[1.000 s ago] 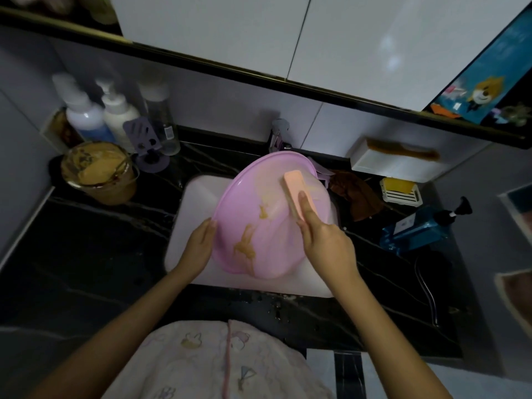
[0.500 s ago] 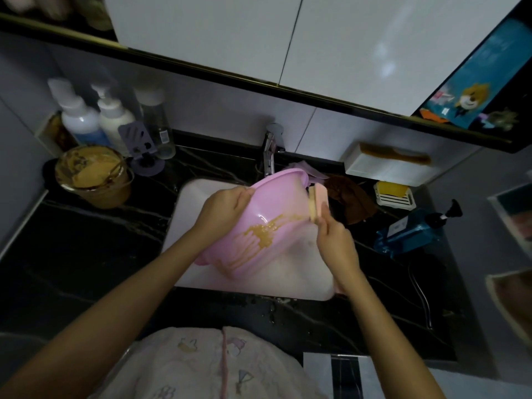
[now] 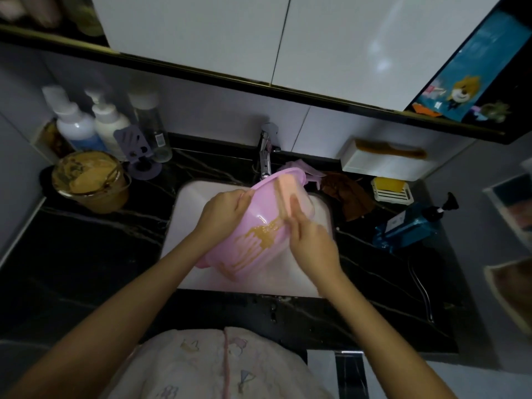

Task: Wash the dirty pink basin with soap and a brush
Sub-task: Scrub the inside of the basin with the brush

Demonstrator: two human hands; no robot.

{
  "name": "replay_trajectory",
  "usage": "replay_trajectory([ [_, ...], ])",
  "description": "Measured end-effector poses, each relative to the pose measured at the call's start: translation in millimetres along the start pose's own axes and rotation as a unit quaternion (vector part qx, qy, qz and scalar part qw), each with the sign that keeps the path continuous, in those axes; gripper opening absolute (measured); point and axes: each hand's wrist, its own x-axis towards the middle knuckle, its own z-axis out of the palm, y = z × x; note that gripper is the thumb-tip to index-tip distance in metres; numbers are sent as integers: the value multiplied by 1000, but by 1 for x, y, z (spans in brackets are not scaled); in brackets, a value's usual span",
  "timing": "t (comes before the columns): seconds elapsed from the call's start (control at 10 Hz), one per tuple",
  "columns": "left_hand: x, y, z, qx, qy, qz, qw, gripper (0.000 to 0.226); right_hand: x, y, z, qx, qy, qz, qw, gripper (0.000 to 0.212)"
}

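The pink basin (image 3: 259, 226) is tilted on its side over the white sink (image 3: 187, 214), bottom side facing me, with brown streaks running down it. My left hand (image 3: 223, 210) grips its rim on the left. My right hand (image 3: 312, 243) holds a pink brush (image 3: 286, 190) and presses it against the upper part of the basin, just below the faucet (image 3: 266, 156).
On the black counter stand a bowl of brown paste (image 3: 89, 181) and several bottles (image 3: 86, 125) at left. At right lie a brown cloth (image 3: 347, 195), a yellow soap in a dish (image 3: 390, 188) and a blue pump bottle (image 3: 411, 224) on its side.
The basin was turned from its inside facing me to its outside facing me. My left hand shifted to the upper rim, and the brush moved from inside onto the outer wall.
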Motion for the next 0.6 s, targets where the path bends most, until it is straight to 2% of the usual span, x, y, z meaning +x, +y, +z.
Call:
replay_trajectory([
  [0.1,-4,5,3,17,13,-8,1000,42,28,6,-16,73,13,125,989,48],
  [0.2,-6,6,3,28,20,-14,999,50,-12,-28,-11,39,-50,40,997,50],
  [0.3,-8,7,2,24,19,-8,1000,54,13,-19,-13,12,-39,78,996,51],
  [0.4,-11,11,1,23,19,-12,999,50,49,-9,-30,-20,-69,197,978,45],
  [0.5,-11,18,6,26,13,-13,999,49,25,-31,-22,10,-77,137,987,43],
  [0.6,-13,24,7,23,14,-11,1000,51,26,-39,-23,55,-53,135,988,39],
])
